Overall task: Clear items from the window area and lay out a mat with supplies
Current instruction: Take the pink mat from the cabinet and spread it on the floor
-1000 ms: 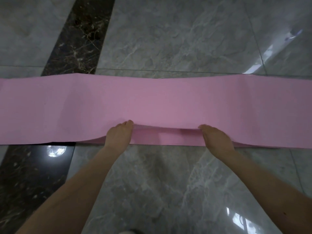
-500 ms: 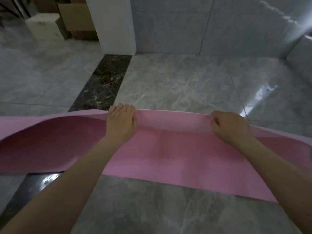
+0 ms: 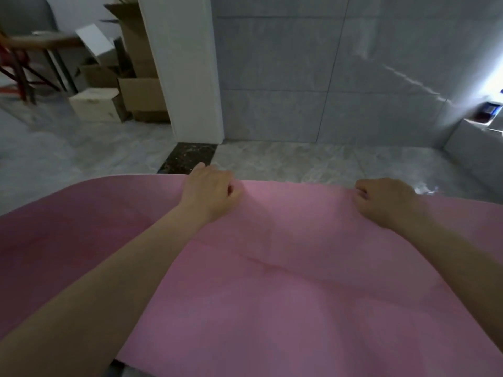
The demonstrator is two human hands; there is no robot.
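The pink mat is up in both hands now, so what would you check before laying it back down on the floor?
1. Left hand has a firm grip on the pink mat: ok, fingers closed over the top edge.
2. Right hand likewise: ok, closed on the same edge.
3. Top edge held level: ok, roughly even between the hands.
4. Mat free of folds: not ok, a crease runs across the middle.
5. Marble floor ahead free of objects: ok where visible; the cardboard boxes sit well off to the left.
6. Floor directly under the mat clear: cannot tell, the mat hides it.
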